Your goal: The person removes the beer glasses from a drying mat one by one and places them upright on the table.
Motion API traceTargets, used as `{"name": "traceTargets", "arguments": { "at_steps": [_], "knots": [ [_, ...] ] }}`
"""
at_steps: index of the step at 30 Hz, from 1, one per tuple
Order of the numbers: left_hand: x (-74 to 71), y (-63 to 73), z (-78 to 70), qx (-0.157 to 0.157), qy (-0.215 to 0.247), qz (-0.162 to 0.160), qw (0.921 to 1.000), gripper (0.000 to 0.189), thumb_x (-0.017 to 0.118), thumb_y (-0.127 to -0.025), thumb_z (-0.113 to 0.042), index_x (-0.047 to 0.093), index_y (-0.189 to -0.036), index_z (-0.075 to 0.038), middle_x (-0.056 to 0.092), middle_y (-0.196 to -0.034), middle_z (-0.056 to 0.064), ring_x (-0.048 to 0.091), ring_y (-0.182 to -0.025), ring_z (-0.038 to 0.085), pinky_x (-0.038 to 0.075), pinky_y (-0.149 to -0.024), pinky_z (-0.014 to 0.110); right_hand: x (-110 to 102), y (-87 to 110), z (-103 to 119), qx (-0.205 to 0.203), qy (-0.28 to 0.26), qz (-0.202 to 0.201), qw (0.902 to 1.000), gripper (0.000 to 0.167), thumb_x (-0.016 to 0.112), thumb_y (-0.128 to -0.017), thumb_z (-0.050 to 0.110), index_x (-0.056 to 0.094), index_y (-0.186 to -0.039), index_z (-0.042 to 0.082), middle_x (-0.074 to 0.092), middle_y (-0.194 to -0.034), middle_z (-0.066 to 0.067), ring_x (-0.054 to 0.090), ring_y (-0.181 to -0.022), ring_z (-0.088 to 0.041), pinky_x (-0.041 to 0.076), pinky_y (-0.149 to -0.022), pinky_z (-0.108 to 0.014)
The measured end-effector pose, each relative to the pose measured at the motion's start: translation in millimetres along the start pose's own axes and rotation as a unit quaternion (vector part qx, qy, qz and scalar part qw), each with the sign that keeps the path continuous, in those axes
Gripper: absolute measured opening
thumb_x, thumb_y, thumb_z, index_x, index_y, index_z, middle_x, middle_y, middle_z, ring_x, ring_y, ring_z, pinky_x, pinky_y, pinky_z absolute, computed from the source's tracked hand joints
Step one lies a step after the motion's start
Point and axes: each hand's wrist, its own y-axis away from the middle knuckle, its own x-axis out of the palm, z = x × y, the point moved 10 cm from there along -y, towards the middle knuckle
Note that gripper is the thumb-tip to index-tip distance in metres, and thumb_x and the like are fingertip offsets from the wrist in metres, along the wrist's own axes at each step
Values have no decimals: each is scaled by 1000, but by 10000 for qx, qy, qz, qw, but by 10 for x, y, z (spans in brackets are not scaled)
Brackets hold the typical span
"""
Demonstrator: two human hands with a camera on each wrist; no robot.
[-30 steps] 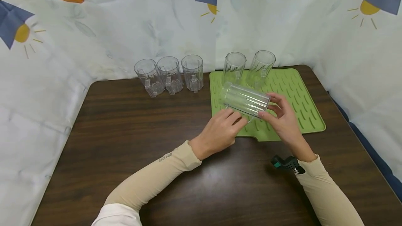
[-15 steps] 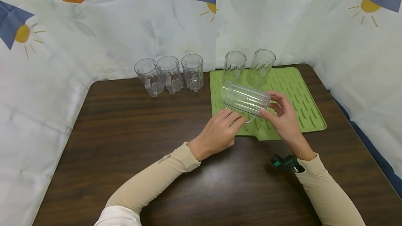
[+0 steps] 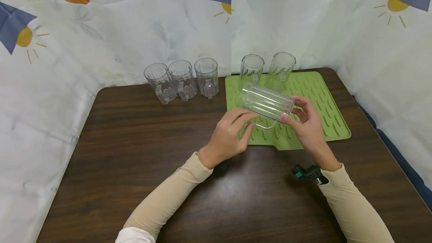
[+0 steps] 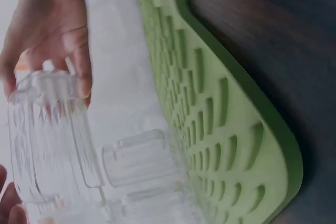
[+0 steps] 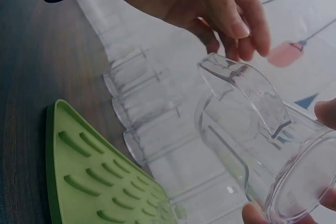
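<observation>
My right hand point(image 3: 308, 128) grips one end of a clear mug point(image 3: 268, 102), thumb in front and fingers behind. The mug lies on its side in the air over a green drying mat point(image 3: 332, 123), its handle point(image 3: 268, 127) turned toward me. Beside the handle is my left hand point(image 3: 227, 134), fingers loosely bent. In the right wrist view, the left fingertips point(image 5: 239, 30) sit just off the handle point(image 5: 247, 87) with a gap between. The left wrist view shows the right hand point(image 4: 52, 40) around the mug's ribbed end.
Two clear mugs point(image 3: 252, 68) point(image 3: 281, 68) stand on the mat's back left part. To the left, three more mugs point(image 3: 162, 83) point(image 3: 182, 81) point(image 3: 207, 80) stand in a row along the back edge of the dark wooden table point(image 3: 152, 134). A patterned white sheet point(image 3: 135, 29) hangs behind.
My left hand has let go of the mug's handle and drawn slightly left, its fingers loosening. The mug has shifted a little up and right in my right hand.
</observation>
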Motion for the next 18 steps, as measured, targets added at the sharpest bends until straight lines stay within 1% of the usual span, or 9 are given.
{"name": "traceTargets", "arguments": {
  "at_steps": [2, 4, 6, 8, 10, 12, 15, 17, 18],
  "knots": [
    [-53, 26, 119, -485, 360, -222, 9979, 21, 68, -97, -8, 72, -117, -3, 71, -110, 11, 68, -103, 23, 60, -93, 35, -15, -1, 5, 19, -66, -54, 10000, 51, 67, -95, -2, 51, -140, 16, 54, -131, 2, 59, -116, -11, 60, -80, -14],
    [-87, 67, 245, -1017, 742, -412, 9912, 20, 67, -98, -8, 70, -117, -3, 71, -109, 12, 67, -103, 24, 60, -90, 37, -27, 0, 9, 34, -182, -123, 9998, 52, 66, -95, -4, 52, -140, 17, 54, -130, 2, 59, -116, -12, 60, -80, -14],
    [-96, 119, 374, -1581, 1139, -542, 9793, 20, 65, -99, -9, 69, -117, -1, 71, -108, 13, 68, -102, 24, 60, -87, 38, -37, -2, 12, 39, -315, -203, 9993, 53, 66, -94, -6, 52, -139, 18, 54, -129, 1, 59, -115, -12, 60, -79, -15],
    [-72, 179, 502, -2190, 1551, -575, 9616, 20, 63, -101, -12, 67, -118, -1, 71, -108, 13, 68, -100, 24, 58, -84, 36, -44, -4, 19, 16, -430, -263, 9987, 53, 64, -94, -8, 53, -139, 17, 54, -129, 0, 59, -115, -14, 60, -79, -15],
    [-28, 243, 609, -2788, 2004, -552, 9376, 22, 60, -104, -15, 65, -121, -2, 71, -109, 14, 68, -99, 24, 57, -85, 32, -51, -8, 26, -21, -533, -328, 9980, 54, 64, -93, -10, 54, -138, 17, 54, -129, -1, 59, -114, -15, 60, -79, -15],
    [32, 305, 693, -3305, 2495, -530, 9087, 23, 58, -105, -17, 64, -122, -3, 70, -111, 17, 68, -100, 25, 57, -87, 29, -53, -9, 36, -62, -586, -375, 9976, 54, 63, -92, -11, 54, -137, 17, 54, -129, -2, 59, -114, -15, 60, -79, -15],
    [132, 379, 765, -3886, 3268, -530, 8599, 24, 55, -107, -19, 63, -123, -3, 69, -112, 21, 68, -100, 22, 56, -88, 27, -55, -8, 45, -99, -753, -458, 9961, 54, 62, -92, -13, 55, -136, 17, 54, -129, -3, 60, -114, -15, 60, -79, -16],
    [202, 419, 797, -4143, 3852, -631, 8222, 23, 53, -107, -18, 62, -121, -1, 70, -109, 20, 69, -100, 17, 56, -87, 28, -50, -6, 49, -112, -913, -480, 9946, 54, 60, -92, -14, 55, -136, 17, 54, -129, -4, 61, -115, -15, 61, -81, -16],
    [240, 437, 805, -4251, 4155, -687, 8012, 22, 52, -107, -17, 62, -120, -2, 70, -107, 16, 69, -99, 15, 55, -86, 28, -47, -5, 52, -124, -999, -486, 9937, 53, 60, -92, -14, 54, -136, 17, 54, -129, -4, 61, -115, -14, 61, -82, -16]
  ]
}}
